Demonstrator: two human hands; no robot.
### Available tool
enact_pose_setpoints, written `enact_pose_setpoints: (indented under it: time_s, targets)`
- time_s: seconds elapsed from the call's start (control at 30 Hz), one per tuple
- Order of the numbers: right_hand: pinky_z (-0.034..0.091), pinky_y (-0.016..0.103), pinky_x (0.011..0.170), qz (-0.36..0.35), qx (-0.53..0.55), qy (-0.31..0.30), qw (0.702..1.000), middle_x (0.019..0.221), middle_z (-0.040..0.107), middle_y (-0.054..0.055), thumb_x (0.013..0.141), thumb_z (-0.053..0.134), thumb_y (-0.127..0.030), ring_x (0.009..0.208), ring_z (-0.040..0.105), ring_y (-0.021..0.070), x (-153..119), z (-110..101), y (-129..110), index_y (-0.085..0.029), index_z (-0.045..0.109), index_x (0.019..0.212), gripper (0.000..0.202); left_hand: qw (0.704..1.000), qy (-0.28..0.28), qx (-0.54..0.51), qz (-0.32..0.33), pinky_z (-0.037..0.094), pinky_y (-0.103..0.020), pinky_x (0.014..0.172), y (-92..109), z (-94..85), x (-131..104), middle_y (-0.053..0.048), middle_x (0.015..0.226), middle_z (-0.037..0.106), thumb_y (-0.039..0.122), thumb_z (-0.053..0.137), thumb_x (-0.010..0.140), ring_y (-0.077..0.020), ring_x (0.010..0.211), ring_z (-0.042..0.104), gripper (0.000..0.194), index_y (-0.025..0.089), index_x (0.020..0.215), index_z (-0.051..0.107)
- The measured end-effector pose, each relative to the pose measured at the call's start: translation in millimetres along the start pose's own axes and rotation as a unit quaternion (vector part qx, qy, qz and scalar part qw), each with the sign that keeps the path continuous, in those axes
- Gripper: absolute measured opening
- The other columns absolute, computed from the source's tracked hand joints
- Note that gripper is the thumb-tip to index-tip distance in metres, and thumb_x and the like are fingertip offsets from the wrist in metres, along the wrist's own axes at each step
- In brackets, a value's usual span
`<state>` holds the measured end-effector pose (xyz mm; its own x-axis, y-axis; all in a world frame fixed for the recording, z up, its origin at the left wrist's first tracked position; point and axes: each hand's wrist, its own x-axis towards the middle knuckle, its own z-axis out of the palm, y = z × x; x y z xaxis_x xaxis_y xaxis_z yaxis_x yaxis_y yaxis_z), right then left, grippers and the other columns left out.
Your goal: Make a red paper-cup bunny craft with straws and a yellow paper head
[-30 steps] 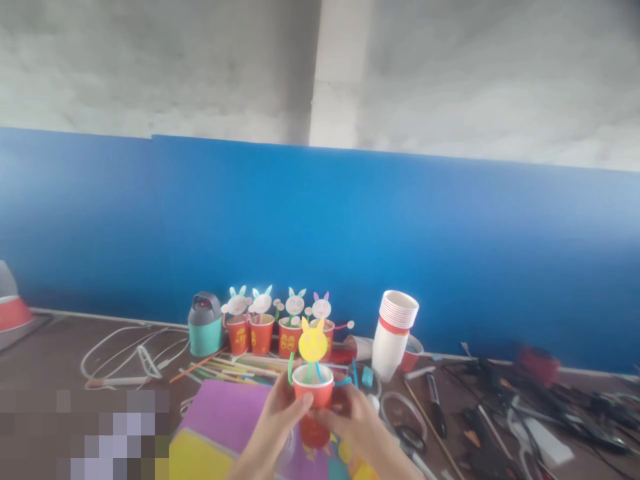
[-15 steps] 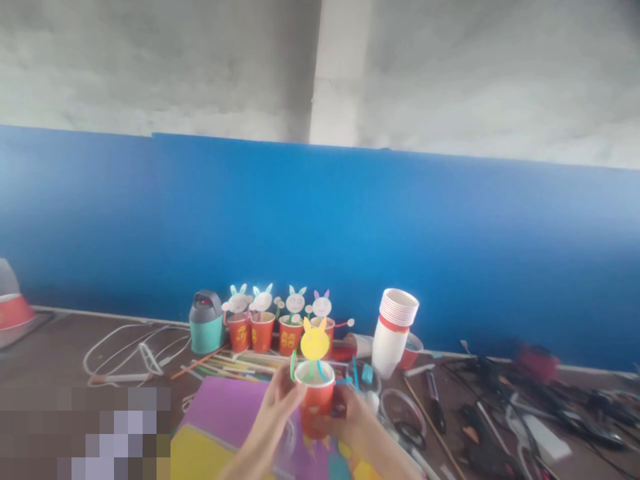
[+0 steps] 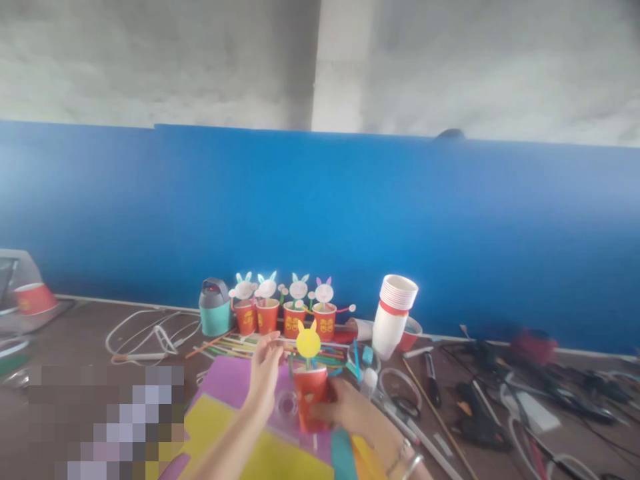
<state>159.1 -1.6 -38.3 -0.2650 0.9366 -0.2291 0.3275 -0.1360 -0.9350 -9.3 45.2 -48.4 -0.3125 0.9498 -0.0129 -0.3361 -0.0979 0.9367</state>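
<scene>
A red paper cup (image 3: 311, 410) with a white rim is near the front, tilted slightly, over the purple sheet. From it rises a yellow paper animal head (image 3: 309, 341) with pointed ears, with green and blue pipe-cleaner arms at its sides. Around the cup's right side wraps my right hand (image 3: 345, 405), gripping it. To the left of the cup, apart from it, my left hand (image 3: 266, 363) is raised with its fingers loosely bent and apart. It is close to the green arm, and I see nothing held in it.
Several finished cup figures (image 3: 299, 290) stand in a row before the blue partition (image 3: 320, 200). Pipe cleaners (image 3: 235, 345) lie in front. A stack of paper cups (image 3: 395, 313) stands right of them. Purple (image 3: 227, 373) and yellow sheets, a teal-grey container (image 3: 215, 317), a glue gun (image 3: 483, 423) and cables surround the work.
My left hand has let go of the cup and moved left and up. My right hand still holds the cup, now more tilted. The view has shifted slightly.
</scene>
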Motion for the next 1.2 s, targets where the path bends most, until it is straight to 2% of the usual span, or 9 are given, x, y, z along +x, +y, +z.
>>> enact_pose_setpoints:
  time_s: [0.1, 0.27, 0.43, 0.57, 0.73, 0.87, 1.0, 1.1, 1.2]
  targets:
    - [0.044, 0.022, 0.042, 0.005, -0.033, 0.006, 0.999, 0.071, 0.068, 0.005, 0.067, 0.065, -0.030, 0.057, 0.061, 0.0172, -2.1, 1.5, -0.6, -0.011, 0.071, 0.089, 0.030, 1.000, -0.011, 0.025, 0.014, 0.046, -0.027, 0.056, 2.0, 3.3, 3.5, 0.000, 0.071, 0.066, 0.031, 0.068, 0.059, -0.0129, 0.055, 0.058, 0.035, 0.017, 0.090, 0.060]
    - [0.046, 0.023, 0.045, 0.015, -0.055, 0.005, 0.998, 0.075, 0.069, 0.007, 0.070, 0.063, -0.033, 0.058, 0.062, 0.0175, -3.2, 1.6, -2.8, -0.009, 0.067, 0.100, 0.039, 0.995, -0.044, 0.076, 0.046, 0.046, -0.027, 0.057, 3.3, 2.8, 7.4, 0.000, 0.073, 0.065, 0.036, 0.065, 0.063, -0.0146, 0.059, 0.060, 0.036, 0.018, 0.093, 0.059]
    - [0.047, 0.021, 0.050, 0.015, -0.091, -0.011, 0.996, 0.071, 0.068, 0.006, 0.070, 0.064, -0.029, 0.059, 0.063, 0.0161, -3.8, -2.7, -4.7, -0.010, 0.067, 0.094, 0.032, 0.981, -0.096, 0.153, 0.067, 0.049, -0.034, 0.069, -2.9, -6.3, 1.1, -0.002, 0.074, 0.065, 0.038, 0.071, 0.062, -0.0202, 0.071, 0.063, 0.033, 0.018, 0.086, 0.061]
    - [0.049, 0.019, 0.052, 0.035, -0.149, -0.039, 0.987, 0.065, 0.068, 0.002, 0.068, 0.061, -0.018, 0.059, 0.065, 0.0153, -10.2, -15.1, -6.3, -0.014, 0.069, 0.084, 0.019, 0.971, -0.111, 0.198, 0.074, 0.048, -0.040, 0.081, -16.9, -13.3, -11.7, -0.007, 0.092, 0.066, 0.038, 0.074, 0.062, -0.0265, 0.090, 0.062, 0.042, 0.019, 0.096, 0.060]
    - [0.049, 0.022, 0.048, 0.086, -0.289, 0.003, 0.953, 0.055, 0.068, 0.007, 0.070, 0.051, -0.006, 0.051, 0.067, 0.0188, -23.5, -31.5, -6.5, -0.013, 0.068, 0.066, 0.019, 0.965, -0.139, 0.216, 0.060, 0.050, -0.043, 0.081, -36.0, -17.0, -19.6, -0.011, 0.103, 0.063, 0.038, 0.072, 0.061, -0.0273, 0.090, 0.064, 0.058, 0.016, 0.111, 0.052]
    - [0.052, 0.028, 0.067, 0.084, -0.396, 0.067, 0.912, 0.071, 0.074, 0.015, 0.067, 0.055, 0.001, 0.076, 0.073, 0.0259, -29.8, -25.7, -10.3, -0.012, 0.072, 0.076, 0.024, 0.957, -0.151, 0.236, 0.075, 0.049, -0.042, 0.087, -40.3, -20.0, -24.7, -0.012, 0.111, 0.060, 0.040, 0.065, 0.070, -0.0255, 0.093, 0.063, 0.056, 0.016, 0.118, 0.049]
    - [0.052, 0.036, 0.080, 0.072, -0.458, 0.091, 0.881, 0.096, 0.074, 0.023, 0.069, 0.056, 0.005, 0.096, 0.069, 0.0338, -29.8, -11.3, -14.0, -0.009, 0.073, 0.094, 0.033, 0.925, -0.211, 0.289, 0.130, 0.047, -0.044, 0.094, -35.1, -21.1, -38.0, -0.014, 0.123, 0.057, 0.038, 0.061, 0.076, -0.0278, 0.110, 0.057, 0.054, 0.019, 0.125, 0.046]
    - [0.053, 0.040, 0.080, 0.071, -0.481, 0.094, 0.869, 0.098, 0.073, 0.027, 0.073, 0.054, 0.005, 0.097, 0.068, 0.0369, -27.5, -4.2, -13.5, -0.005, 0.072, 0.098, 0.033, 0.875, -0.258, 0.349, 0.215, 0.038, -0.051, 0.103, -30.8, -19.3, -48.1, -0.013, 0.132, 0.054, 0.035, 0.064, 0.077, -0.0318, 0.124, 0.048, 0.055, 0.023, 0.129, 0.048]
    - [0.053, 0.040, 0.078, 0.069, -0.492, 0.099, 0.862, 0.095, 0.073, 0.026, 0.078, 0.051, 0.000, 0.096, 0.069, 0.0367, -25.3, -2.9, -12.3, -0.006, 0.073, 0.095, 0.029, 0.830, -0.252, 0.400, 0.296, 0.040, -0.053, 0.101, -29.2, -17.1, -53.2, -0.014, 0.129, 0.057, 0.030, 0.063, 0.078, -0.0328, 0.123, 0.049, 0.049, 0.024, 0.125, 0.053]
